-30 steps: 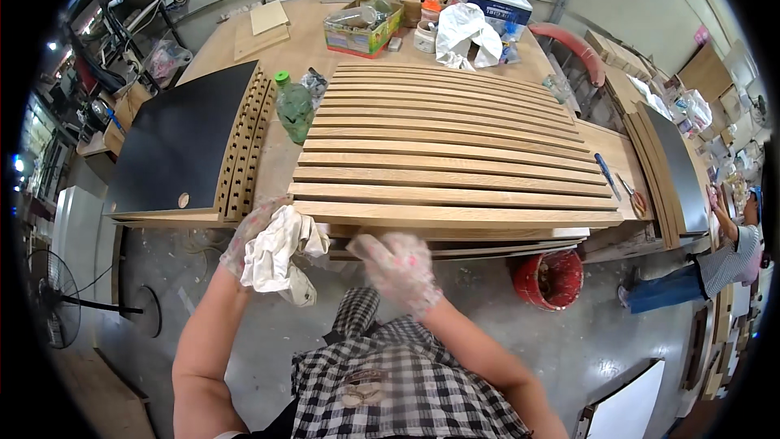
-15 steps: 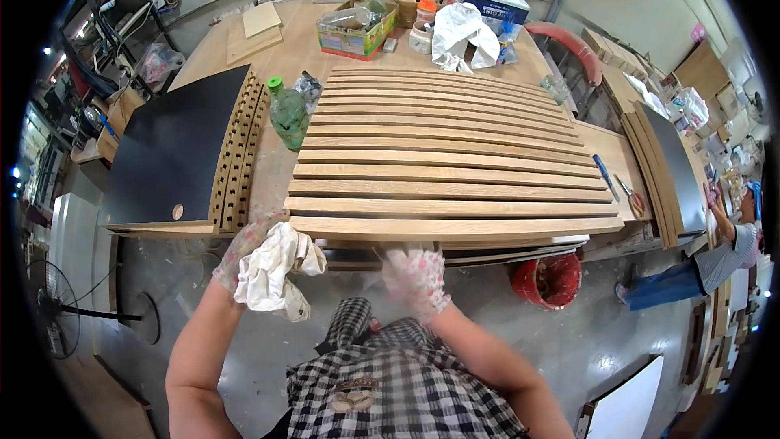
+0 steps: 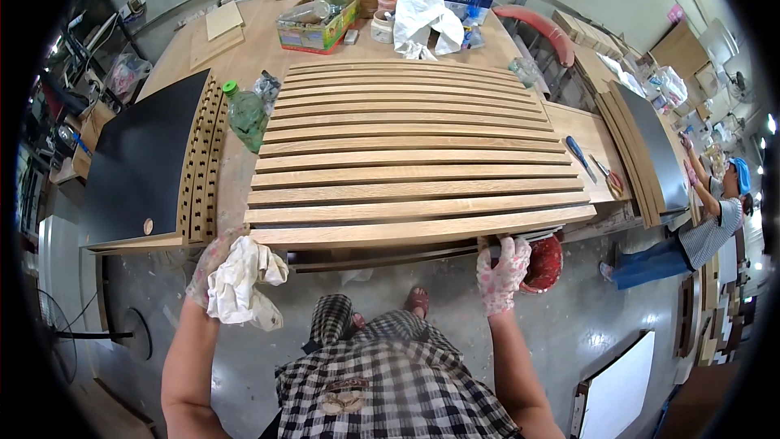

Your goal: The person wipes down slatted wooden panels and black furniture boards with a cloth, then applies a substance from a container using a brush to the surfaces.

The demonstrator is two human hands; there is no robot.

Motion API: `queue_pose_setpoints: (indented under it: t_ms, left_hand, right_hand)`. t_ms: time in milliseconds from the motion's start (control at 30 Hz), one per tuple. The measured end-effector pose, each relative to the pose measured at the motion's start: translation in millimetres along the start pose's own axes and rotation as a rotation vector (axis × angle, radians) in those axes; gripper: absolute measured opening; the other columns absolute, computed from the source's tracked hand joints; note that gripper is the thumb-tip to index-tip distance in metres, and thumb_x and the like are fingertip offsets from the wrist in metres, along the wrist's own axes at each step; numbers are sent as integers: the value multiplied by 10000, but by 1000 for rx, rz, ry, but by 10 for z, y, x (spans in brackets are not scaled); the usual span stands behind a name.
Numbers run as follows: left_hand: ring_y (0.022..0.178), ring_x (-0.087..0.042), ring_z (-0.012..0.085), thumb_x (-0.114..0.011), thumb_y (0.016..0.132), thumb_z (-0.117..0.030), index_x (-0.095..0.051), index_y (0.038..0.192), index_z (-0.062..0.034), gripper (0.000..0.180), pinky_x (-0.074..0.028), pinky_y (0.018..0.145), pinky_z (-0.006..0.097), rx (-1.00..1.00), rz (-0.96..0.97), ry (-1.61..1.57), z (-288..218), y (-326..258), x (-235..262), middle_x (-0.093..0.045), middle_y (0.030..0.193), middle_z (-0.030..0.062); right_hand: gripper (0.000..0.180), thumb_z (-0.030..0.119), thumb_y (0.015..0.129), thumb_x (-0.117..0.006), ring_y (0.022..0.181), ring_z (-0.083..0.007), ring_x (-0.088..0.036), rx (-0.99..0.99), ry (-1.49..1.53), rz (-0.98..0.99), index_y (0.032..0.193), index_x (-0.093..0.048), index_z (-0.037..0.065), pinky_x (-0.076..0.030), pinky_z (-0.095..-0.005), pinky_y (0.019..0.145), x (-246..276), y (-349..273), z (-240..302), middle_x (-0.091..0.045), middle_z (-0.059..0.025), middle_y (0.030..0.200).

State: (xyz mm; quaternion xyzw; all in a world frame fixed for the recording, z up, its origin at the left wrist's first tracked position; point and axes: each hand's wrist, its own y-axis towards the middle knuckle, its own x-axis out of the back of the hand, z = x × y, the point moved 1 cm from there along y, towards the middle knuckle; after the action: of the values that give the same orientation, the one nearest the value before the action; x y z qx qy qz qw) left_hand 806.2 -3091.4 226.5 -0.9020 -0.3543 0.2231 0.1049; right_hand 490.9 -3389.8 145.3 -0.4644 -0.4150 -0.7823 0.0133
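A pale wooden slatted panel (image 3: 414, 154) lies in front of me, its long slats running left to right with dark gaps between them. My left hand (image 3: 210, 264), in a thin pink-patterned glove, is closed on a crumpled white cloth (image 3: 242, 276) beside the panel's near left corner. The cloth hides part of its fingers. In a matching glove, my right hand (image 3: 504, 272) is at the front edge toward the right corner, its fingers bent against the panel's edge; their tips are partly hidden. Dark board edges (image 3: 382, 258) show beneath the panel.
Black-topped boards (image 3: 146, 162) are stacked left, beside a green-capped bottle (image 3: 245, 114). A carton of bottles (image 3: 318, 23) and a white cloth (image 3: 426, 23) stand behind. Scissors (image 3: 609, 179) and a blue-handled tool (image 3: 580, 156) lie right, above a red bucket (image 3: 544, 267). Another person (image 3: 707, 232) works far right.
My right hand has moved right along the front edge, from near the middle to near the right corner. My left hand stays by the left corner with the cloth. The view has shifted.
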Motion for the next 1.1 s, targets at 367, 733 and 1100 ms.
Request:
queue_pose_setpoints:
  t_ms: [367,733,1100]
  left_hand:
    - [901,-592,181,-480,961,-218,-522,1230,-4,346,-517,810,321,-167,-25,31,156,68,178,-583,1017,102]
    - [847,-606,176,-508,964,-255,-576,1158,-40,297,-520,754,303,-122,-138,339,363,267,586,-610,954,63]
    - [670,-590,169,-521,957,-291,-627,921,-63,255,-503,610,331,147,-290,-22,673,313,272,-597,744,43]
  right_hand:
    - [165,299,767,-657,659,-272,-588,239,234,312,870,-611,178,-453,-472,714,-222,-106,914,-570,-76,687]
    - [413,174,723,-737,970,-363,-536,-508,-110,-147,1097,-586,82,-450,-434,863,360,486,-2322,-561,-191,1002]
    - [319,100,845,-657,1011,-283,-571,-572,166,-285,1153,-614,34,-453,-371,913,442,105,-2233,-596,-143,1057]
